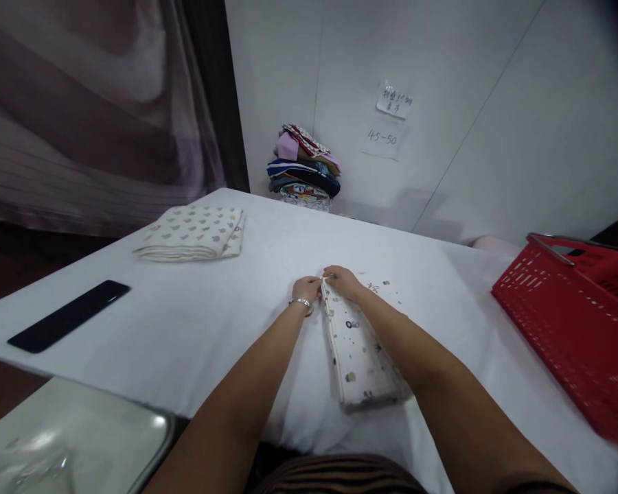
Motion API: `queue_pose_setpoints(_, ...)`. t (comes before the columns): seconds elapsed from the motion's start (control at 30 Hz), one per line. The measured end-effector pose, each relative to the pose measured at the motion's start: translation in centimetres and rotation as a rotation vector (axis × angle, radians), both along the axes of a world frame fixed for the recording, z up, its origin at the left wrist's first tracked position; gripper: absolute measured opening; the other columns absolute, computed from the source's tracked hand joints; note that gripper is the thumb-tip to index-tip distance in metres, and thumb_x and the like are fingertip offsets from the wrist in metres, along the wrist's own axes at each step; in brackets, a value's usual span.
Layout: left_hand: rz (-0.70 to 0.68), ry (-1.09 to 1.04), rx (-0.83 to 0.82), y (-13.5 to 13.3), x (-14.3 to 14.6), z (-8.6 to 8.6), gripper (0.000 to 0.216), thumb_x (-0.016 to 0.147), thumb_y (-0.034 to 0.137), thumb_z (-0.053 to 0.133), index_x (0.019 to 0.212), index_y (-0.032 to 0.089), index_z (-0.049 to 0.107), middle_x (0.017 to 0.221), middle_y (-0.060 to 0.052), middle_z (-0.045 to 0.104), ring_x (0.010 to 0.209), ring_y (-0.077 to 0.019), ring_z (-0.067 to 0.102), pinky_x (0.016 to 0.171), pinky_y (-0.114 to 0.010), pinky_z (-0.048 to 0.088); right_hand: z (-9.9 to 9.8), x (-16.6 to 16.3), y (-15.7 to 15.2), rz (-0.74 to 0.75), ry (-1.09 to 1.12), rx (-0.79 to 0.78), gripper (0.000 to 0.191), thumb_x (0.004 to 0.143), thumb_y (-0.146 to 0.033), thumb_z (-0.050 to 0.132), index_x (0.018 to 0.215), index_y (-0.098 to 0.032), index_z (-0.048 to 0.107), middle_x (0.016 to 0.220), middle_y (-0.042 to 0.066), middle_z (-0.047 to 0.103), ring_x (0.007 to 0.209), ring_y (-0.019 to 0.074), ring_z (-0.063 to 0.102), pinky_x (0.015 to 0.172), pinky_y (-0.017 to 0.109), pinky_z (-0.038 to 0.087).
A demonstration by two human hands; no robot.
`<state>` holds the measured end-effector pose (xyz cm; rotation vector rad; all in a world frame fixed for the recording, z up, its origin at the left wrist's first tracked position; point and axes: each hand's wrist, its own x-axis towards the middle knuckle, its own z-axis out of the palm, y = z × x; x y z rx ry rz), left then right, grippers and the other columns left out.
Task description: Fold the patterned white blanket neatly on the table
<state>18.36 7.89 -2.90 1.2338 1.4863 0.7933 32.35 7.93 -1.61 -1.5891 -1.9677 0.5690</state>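
A white cloth (358, 350) with small printed figures lies folded in a long shape on the table before me. At its far left corner my right hand (341, 281) pinches the edge. My left hand (307, 291), with a silver band at the wrist, is closed at the same corner, its fingertips against the cloth's edge and partly hidden. Part of the cloth is covered by my right forearm. Farther left lies another folded white cloth (190, 233) with a grey print, apart from both hands.
A dark flat slab (69, 315) lies on the white-covered table (180, 322) at the left. The red basket (571, 329) stands at the right edge. Beyond the table, folded fabrics (303, 168) are stacked by the wall. A pale, shiny surface (82, 432) is at the lower left.
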Motion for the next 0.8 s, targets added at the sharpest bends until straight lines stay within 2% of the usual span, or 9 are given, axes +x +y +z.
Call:
queue_pose_setpoints(0.23, 0.0, -0.017, -0.01, 0.0, 0.2, 0.1, 0.024, 0.077, 0.026, 0.057, 0.094, 0.016, 0.07, 0.069, -0.003, 0.069, 0.046, -0.0073, 0.056, 0.041, -0.016, 0.04, -0.1, 0.5, -0.5, 0.03, -0.081, 0.078, 0.016, 0.074, -0.012, 0.058, 0.083, -0.022, 0.066, 0.113, 0.003, 0.062, 0.118, 0.0201, 0.046, 0.102, 0.038, 0.034)
queue_pose_setpoints(0.4, 0.002, -0.034, -0.006, 0.0, 0.1, 0.1, 0.03, 0.076, 0.026, 0.059, 0.103, 0.016, 0.067, 0.079, -0.004, 0.07, 0.044, -0.0069, 0.055, 0.042, -0.018, 0.041, -0.5, 0.5, -0.7, 0.01, -0.071, 0.087, 0.019, 0.072, -0.011, 0.057, 0.087, -0.022, 0.064, 0.115, 0.004, 0.06, 0.116, 0.0197, 0.048, 0.1, 0.038, 0.036)
queue_pose_setpoints(0.8, 0.008, -0.03, -0.002, 0.3, 0.3, -0.7, 0.022, 0.077, 0.026, 0.057, 0.093, 0.016, 0.069, 0.067, -0.002, 0.067, 0.044, -0.007, 0.055, 0.041, -0.016, 0.04, 0.5, 0.2, -1.2, 0.027, -0.024, 0.057, 0.019, 0.068, -0.007, 0.057, 0.081, -0.02, 0.06, 0.116, 0.005, 0.059, 0.112, 0.0189, 0.051, 0.097, 0.036, 0.038)
